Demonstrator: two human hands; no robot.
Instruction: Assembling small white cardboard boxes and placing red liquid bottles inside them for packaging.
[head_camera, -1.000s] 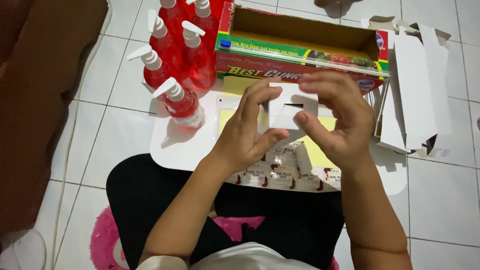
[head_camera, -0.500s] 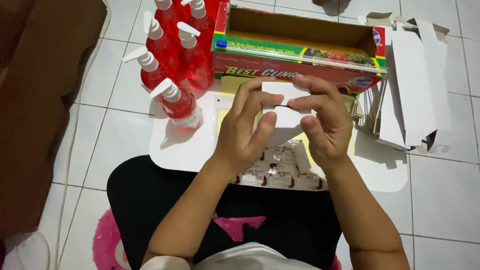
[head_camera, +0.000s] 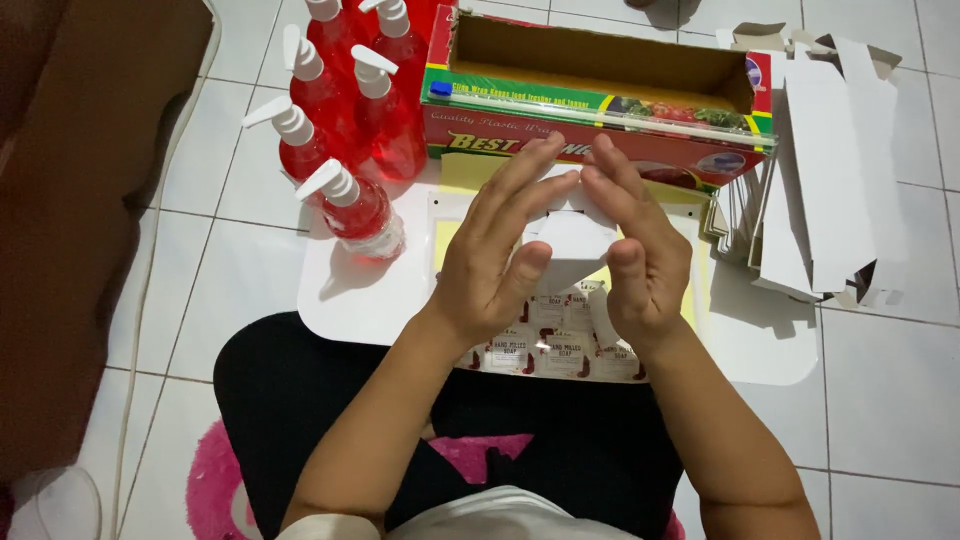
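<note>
White floor tiles with grey grout fill the frame, and I sit on them with a flat white board across my dark lap. A pale yellow sheet lies on the board in the middle of the frame, mostly hidden under my hands.

Both my hands are up over the board, fingers straight and close together, pressing a small white folded cardboard box between them. My left hand covers its left side with the thumb laid across the front; my right hand flattens against its right side. The box sits at the centre of the frame, just above the board.

Below my hands, at the near edge of the board, lies a sheet of small white rectangular labels with red marks, set in rows.

At the upper left stand red liquid spray bottles with white trigger heads, clustered together, the nearest resting on the board's corner. Across the top centre lies a long open cardboard carton in red, yellow and green, its brown inside showing. At the upper right a stack of flat unfolded white cardboard blanks leans beside the carton. A brown wooden surface fills the left edge.
</note>
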